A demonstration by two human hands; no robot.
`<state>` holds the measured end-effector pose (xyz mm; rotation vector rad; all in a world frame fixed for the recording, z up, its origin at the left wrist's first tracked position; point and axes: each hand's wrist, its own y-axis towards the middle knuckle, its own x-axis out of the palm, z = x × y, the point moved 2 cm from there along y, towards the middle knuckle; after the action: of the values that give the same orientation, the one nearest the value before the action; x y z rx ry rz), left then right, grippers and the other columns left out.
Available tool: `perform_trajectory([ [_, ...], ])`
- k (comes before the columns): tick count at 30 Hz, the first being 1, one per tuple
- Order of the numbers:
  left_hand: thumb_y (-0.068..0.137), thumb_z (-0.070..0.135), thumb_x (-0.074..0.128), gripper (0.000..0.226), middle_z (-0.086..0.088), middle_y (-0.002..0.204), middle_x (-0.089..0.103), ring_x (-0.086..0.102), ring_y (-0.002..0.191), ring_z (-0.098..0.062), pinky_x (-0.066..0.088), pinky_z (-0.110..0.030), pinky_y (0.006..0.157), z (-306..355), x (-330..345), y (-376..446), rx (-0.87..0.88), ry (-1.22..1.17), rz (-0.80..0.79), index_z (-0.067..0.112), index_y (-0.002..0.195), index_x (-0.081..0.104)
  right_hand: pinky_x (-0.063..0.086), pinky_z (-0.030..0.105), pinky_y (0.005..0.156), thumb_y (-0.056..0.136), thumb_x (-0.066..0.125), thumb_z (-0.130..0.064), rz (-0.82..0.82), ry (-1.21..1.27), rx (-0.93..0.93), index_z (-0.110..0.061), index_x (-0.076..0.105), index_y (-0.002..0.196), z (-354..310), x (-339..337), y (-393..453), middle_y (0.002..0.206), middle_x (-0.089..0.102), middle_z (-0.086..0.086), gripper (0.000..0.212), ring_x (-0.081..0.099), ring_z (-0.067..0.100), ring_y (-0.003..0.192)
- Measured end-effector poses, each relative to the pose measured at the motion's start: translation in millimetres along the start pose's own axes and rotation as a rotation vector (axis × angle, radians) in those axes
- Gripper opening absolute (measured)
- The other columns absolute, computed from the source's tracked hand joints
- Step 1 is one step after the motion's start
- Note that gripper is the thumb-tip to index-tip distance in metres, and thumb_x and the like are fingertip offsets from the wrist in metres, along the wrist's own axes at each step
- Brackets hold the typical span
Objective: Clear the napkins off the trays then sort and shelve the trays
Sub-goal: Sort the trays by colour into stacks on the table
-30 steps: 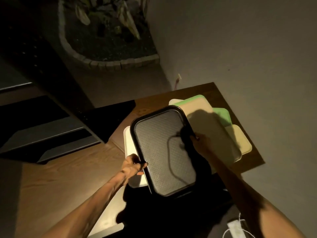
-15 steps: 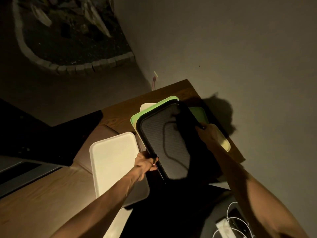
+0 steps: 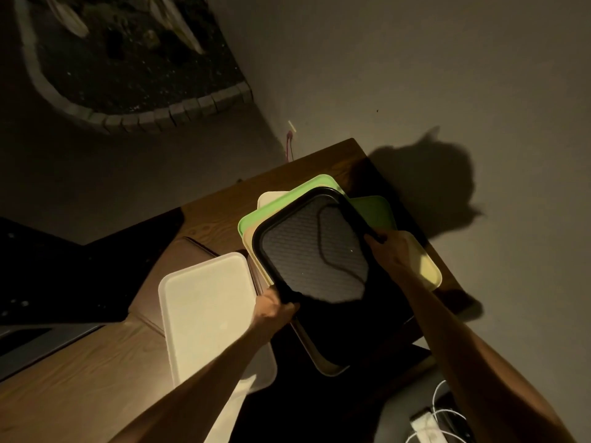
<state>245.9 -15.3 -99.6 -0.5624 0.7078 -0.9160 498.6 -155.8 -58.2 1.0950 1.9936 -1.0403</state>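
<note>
I hold a black tray with a textured grey inside, tilted over a loose pile of trays. My left hand grips its near left rim. My right hand grips its far right rim. Under it lie a green tray, a second green tray, a yellow tray and a beige tray. A white tray lies to the left on the wooden table. No napkin shows on any tray.
A grey wall runs along the table's right side. A dark shelf unit stands at the left. White cables and a power strip lie at the bottom right. A brick-edged planter bed fills the floor beyond.
I have carried the black tray to the right, off the white tray and over the coloured pile. The white tray is now uncovered. Both hands kept their hold.
</note>
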Motion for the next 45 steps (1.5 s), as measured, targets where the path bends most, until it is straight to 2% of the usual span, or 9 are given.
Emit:
perform_trajectory([
  [7, 0.078, 0.034, 0.067, 0.011, -0.004, 0.075, 0.071, 0.073, 0.058, -0.023, 0.061, -0.033, 0.053, 4.2, 1.0, -4.7, -0.065, 0.125, -0.004, 0.029, 0.084, 0.058, 0.025, 0.019, 0.049, 0.095, 0.061, -0.031, 0.050, 0.030, 0.048, -0.002, 0.072, 0.107, 0.1, -2.8, -6.5, 0.064, 0.044, -0.007, 0.033, 0.050, 0.016, 0.073],
  [12, 0.075, 0.019, 0.077, 0.038, -0.013, 0.099, 0.070, 0.072, 0.079, -0.023, 0.059, -0.031, 0.056, -15.1, 1.4, 0.7, -0.194, -0.198, 0.018, 0.014, 0.108, 0.058, 0.047, 0.040, 0.086, 0.089, 0.064, -0.043, 0.113, -0.009, -0.008, -0.020, 0.074, 0.110, 8.7, 4.4, -10.9, 0.101, 0.067, 0.009, 0.033, 0.059, 0.027, 0.104],
  [20, 0.088, 0.004, 0.059, 0.014, -0.008, 0.084, 0.065, 0.066, 0.074, -0.017, 0.059, -0.034, 0.062, -7.5, -0.3, -0.4, -0.222, -0.355, -0.093, 0.017, 0.090, 0.063, 0.039, 0.029, 0.065, 0.089, 0.059, -0.056, -0.109, 0.185, 0.066, -0.019, 0.063, 0.075, 26.7, 24.4, -4.0, 0.067, 0.062, -0.004, 0.039, 0.060, 0.015, 0.070],
  [24, 0.088, 0.003, 0.056, 0.025, -0.017, 0.094, 0.068, 0.067, 0.083, -0.029, 0.058, -0.035, 0.061, -11.2, -3.0, 3.8, -0.303, -0.374, -0.094, 0.005, 0.112, 0.062, 0.037, 0.031, 0.069, 0.092, 0.057, -0.050, -0.142, 0.216, 0.069, -0.020, 0.048, 0.060, 28.3, 34.0, 0.4, 0.059, 0.053, -0.005, 0.045, 0.054, 0.018, 0.062],
  [29, 0.083, 0.039, 0.072, 0.037, -0.004, 0.097, 0.070, 0.068, 0.084, -0.019, 0.055, -0.027, 0.057, -7.2, 4.5, -0.4, -0.289, -0.426, -0.062, 0.020, 0.113, 0.062, 0.037, 0.029, 0.062, 0.095, 0.058, -0.041, -0.174, 0.255, 0.061, -0.023, 0.048, 0.062, 22.5, 32.4, 1.2, 0.061, 0.051, -0.004, 0.039, 0.051, 0.015, 0.063],
  [34, 0.082, 0.023, 0.077, 0.031, 0.004, 0.084, 0.065, 0.060, 0.068, -0.009, 0.046, -0.014, 0.042, -4.8, 8.3, -18.9, -0.204, -0.517, 0.029, 0.020, 0.107, 0.059, 0.043, 0.031, 0.062, 0.094, 0.057, -0.046, -0.150, 0.312, 0.042, -0.013, 0.062, 0.081, 21.5, 29.1, -23.0, 0.072, 0.060, 0.006, 0.035, 0.057, 0.020, 0.067],
  [39, 0.076, 0.022, 0.082, 0.045, -0.001, 0.101, 0.072, 0.065, 0.078, -0.005, 0.047, -0.017, 0.061, -22.1, -23.5, -47.4, -0.143, -0.548, 0.107, 0.014, 0.114, 0.060, 0.040, 0.024, 0.058, 0.094, 0.063, -0.029, -0.073, 0.497, 0.011, -0.022, 0.052, 0.060, 2.9, 34.4, -65.8, 0.055, 0.054, -0.008, 0.036, 0.051, 0.011, 0.061],
  [43, 0.076, 0.018, 0.082, 0.042, 0.001, 0.089, 0.069, 0.065, 0.074, -0.008, 0.047, -0.023, 0.063, -47.9, -57.0, -71.3, -0.175, -0.662, 0.170, 0.009, 0.112, 0.062, 0.050, 0.027, 0.085, 0.095, 0.060, -0.039, -0.289, 0.620, 0.112, -0.019, 0.061, 0.104, -15.0, 65.0, -111.9, 0.096, 0.064, -0.004, 0.022, 0.060, 0.015, 0.090],
  [45, 0.074, 0.018, 0.083, 0.045, -0.003, 0.089, 0.068, 0.064, 0.078, -0.015, 0.048, -0.025, 0.067, -69.4, -75.4, -81.1, -0.201, -0.683, 0.208, 0.006, 0.111, 0.061, 0.047, 0.009, 0.071, 0.096, 0.059, -0.013, -0.225, 0.711, 0.171, -0.013, 0.058, 0.085, -24.9, 85.1, -133.3, 0.083, 0.060, -0.001, 0.011, 0.057, 0.015, 0.080],
])
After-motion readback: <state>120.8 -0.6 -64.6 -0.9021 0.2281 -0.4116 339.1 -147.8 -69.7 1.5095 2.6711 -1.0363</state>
